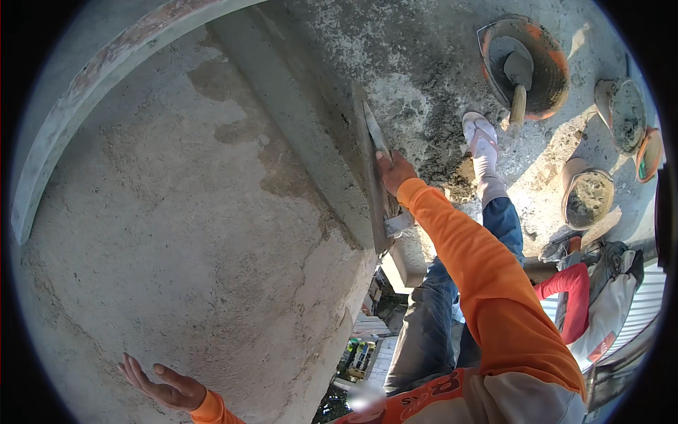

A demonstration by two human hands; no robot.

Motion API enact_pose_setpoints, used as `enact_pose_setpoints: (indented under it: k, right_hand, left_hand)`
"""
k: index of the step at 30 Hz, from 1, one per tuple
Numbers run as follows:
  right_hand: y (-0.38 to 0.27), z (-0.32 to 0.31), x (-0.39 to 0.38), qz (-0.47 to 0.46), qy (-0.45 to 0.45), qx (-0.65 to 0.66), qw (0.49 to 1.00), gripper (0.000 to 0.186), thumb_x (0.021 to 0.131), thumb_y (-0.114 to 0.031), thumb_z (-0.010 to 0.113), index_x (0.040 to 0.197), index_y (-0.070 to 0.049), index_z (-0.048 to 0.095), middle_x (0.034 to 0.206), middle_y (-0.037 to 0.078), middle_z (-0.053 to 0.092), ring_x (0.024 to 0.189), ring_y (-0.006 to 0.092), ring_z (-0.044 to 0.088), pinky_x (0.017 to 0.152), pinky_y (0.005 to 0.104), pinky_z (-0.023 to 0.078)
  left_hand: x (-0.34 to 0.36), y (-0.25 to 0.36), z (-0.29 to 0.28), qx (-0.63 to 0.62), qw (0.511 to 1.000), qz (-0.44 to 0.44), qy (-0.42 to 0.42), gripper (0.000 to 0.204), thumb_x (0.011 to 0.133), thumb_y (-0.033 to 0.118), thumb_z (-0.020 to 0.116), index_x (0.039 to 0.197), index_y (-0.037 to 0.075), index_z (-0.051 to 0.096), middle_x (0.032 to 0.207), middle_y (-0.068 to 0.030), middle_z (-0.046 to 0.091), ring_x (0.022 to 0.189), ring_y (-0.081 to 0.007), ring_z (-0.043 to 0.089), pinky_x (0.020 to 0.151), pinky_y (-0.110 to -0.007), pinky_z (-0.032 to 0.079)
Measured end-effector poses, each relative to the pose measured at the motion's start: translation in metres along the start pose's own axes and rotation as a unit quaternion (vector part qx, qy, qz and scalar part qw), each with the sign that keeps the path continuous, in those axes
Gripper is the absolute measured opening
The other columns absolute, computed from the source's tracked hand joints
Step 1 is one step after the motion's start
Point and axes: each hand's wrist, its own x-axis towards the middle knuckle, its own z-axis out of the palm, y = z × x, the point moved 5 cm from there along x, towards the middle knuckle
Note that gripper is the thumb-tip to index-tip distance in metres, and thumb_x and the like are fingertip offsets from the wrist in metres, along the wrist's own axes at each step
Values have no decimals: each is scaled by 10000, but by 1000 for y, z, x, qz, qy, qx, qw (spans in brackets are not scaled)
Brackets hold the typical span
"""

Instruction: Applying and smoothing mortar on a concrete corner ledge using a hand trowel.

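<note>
My right hand (pixel 395 172) is closed on a trowel, whose narrow grey blade (pixel 375 130) points away from me; its handle is hidden by my fingers. Beside that hand, a long thin board (pixel 370 177) lies along the edge of a band of smooth, damp-looking mortar (pixel 296 116). A pale metal piece (pixel 399 225) sits at the board's near end. At the lower left, my left hand (pixel 166 389) is open with fingers spread, holding nothing. It is close to the rough grey concrete surface (pixel 176 233); whether it touches is unclear.
A bucket (pixel 558 78) holding a wooden-handled scoop or trowel (pixel 519 102) stands at the far right. More containers (pixel 587 198) of mortar are nearer. A person in red sleeves (pixel 575 304) is at right. Below the ledge, a drop shows rooftops (pixel 381 357). A curved concrete rim (pixel 78 92) borders the left.
</note>
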Motion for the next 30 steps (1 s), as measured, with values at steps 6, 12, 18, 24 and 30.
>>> enact_pose_setpoints:
  k: [6, 12, 18, 24, 30]
  right_hand:
    - [-68, 31, 58, -8, -6, 81, 997, 690, 958, -555, 359, 1340, 18, 410, 1151, 331, 577, 1121, 475, 536, 973, 477, 420]
    - [-199, 33, 136, -77, 11, 111, 991, 643, 970, -545, 338, 1268, 9, 475, 1102, 323, 599, 1091, 469, 557, 946, 487, 435]
    - [-240, 17, 172, -40, -6, 144, 989, 639, 969, -534, 354, 1235, 26, 507, 1080, 319, 605, 1059, 464, 572, 931, 475, 439]
    - [-181, 26, 125, -7, -22, 15, 1000, 623, 980, -513, 340, 1206, 29, 545, 1092, 333, 596, 1075, 479, 558, 942, 471, 419]
    - [-208, -40, 150, -27, -58, 112, 992, 638, 972, -546, 328, 1222, -5, 556, 1045, 287, 624, 1008, 421, 601, 952, 464, 439]
  left_hand:
    - [68, -49, 58, 387, 919, 61, -47, 645, 974, 562, 301, 1505, 200, 254, 1570, -66, 204, 1453, -283, 162, 1129, -550, 182]
    - [72, -32, 60, 380, 916, -23, -131, 810, 892, 725, 211, 1529, 245, 69, 1587, -125, 89, 1442, -389, 83, 1106, -641, 146]
    - [82, -23, 70, 369, 905, -49, -206, 789, 895, 710, 178, 1520, 266, -6, 1564, -191, 126, 1414, -468, 117, 1092, -681, 167]
    - [82, -22, 61, 369, 904, -9, -215, 676, 948, 617, 147, 1509, 294, -48, 1535, -226, 206, 1385, -491, 203, 1090, -683, 195]
    - [73, -37, 61, 396, 888, 76, -223, 691, 926, 653, 114, 1508, 320, -50, 1562, -180, 135, 1409, -470, 139, 1113, -670, 127]
